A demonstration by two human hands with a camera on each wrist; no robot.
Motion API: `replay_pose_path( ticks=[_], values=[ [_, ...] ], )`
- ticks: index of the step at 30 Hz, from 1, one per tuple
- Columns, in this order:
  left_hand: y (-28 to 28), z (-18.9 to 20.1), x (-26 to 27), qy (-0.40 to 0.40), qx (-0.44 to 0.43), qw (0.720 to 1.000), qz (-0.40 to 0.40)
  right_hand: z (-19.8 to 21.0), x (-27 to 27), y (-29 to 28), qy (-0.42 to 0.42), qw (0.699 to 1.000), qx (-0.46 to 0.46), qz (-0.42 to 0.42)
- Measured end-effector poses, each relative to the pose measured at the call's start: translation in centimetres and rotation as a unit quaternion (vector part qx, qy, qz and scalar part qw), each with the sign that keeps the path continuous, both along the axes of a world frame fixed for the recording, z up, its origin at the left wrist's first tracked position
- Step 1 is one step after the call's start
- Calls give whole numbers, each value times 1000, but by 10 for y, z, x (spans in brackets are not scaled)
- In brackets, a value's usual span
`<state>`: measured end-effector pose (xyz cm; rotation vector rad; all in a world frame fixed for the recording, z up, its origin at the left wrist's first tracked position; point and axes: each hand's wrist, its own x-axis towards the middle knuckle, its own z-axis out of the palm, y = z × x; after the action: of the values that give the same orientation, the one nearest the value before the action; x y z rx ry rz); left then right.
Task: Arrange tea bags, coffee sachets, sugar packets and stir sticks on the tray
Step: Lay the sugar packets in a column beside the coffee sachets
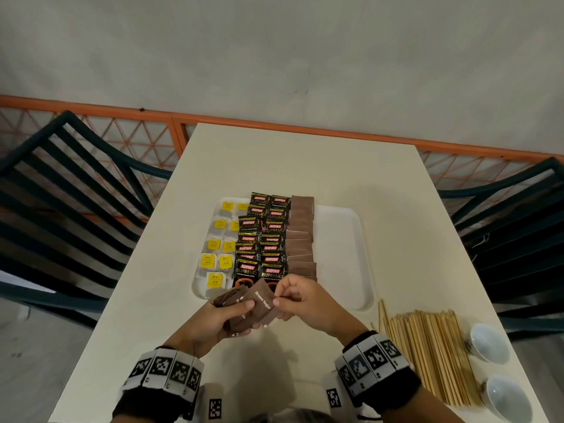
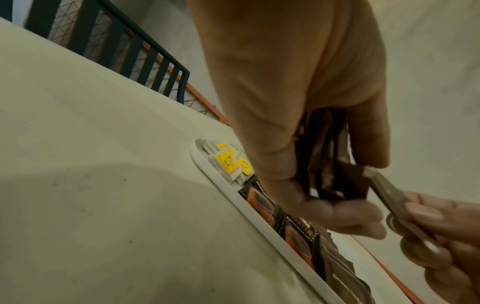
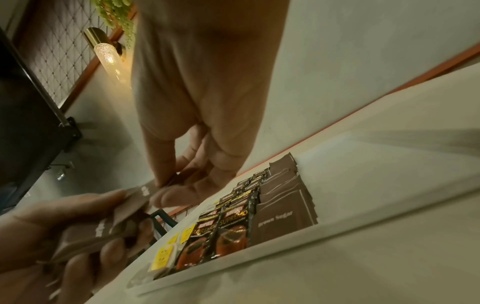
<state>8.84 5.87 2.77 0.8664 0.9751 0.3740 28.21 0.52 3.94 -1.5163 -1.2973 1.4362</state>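
My left hand (image 1: 213, 322) grips a small stack of brown sugar packets (image 1: 244, 319) just in front of the white tray (image 1: 341, 254). My right hand (image 1: 293, 300) pinches the top packet (image 1: 262, 296) of that stack by its edge. On the tray lie yellow-tagged tea bags (image 1: 213, 244) at the left, black coffee sachets (image 1: 259, 239) in the middle and a column of brown sugar packets (image 1: 300, 233) beside them. The tray's right part is bare. Wooden stir sticks (image 1: 433, 349) lie in a heap on the table at the right. The left wrist view shows the held stack (image 2: 330, 164) edge-on.
Two white cups (image 1: 488, 343) stand at the table's right edge beside the sticks. Dark slatted chairs (image 1: 70, 190) flank the table on both sides. An orange railing (image 1: 305, 132) runs behind the table's far end.
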Motion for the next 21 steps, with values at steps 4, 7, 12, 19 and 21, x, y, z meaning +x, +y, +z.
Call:
replay_pose_path(
  ticks=[4,7,12,19,21],
  values=[
    [2,1,2,2,24,1000,5,-2,5,1,-45,998,34,-17],
    [0,6,9,-4,39,999,-9,-5,3,-2,-38,998,45,-31],
    [1,8,7,-24,25,999,10,-11,14,-4,-93,991,49,-84],
    [15,9,-11,-47,-27,998,45,-28,47,-5,-196,966,55,-161],
    [19,9,-14,-44,-22,997,53,-32,47,-7,-200,967,53,-149]
  ],
)
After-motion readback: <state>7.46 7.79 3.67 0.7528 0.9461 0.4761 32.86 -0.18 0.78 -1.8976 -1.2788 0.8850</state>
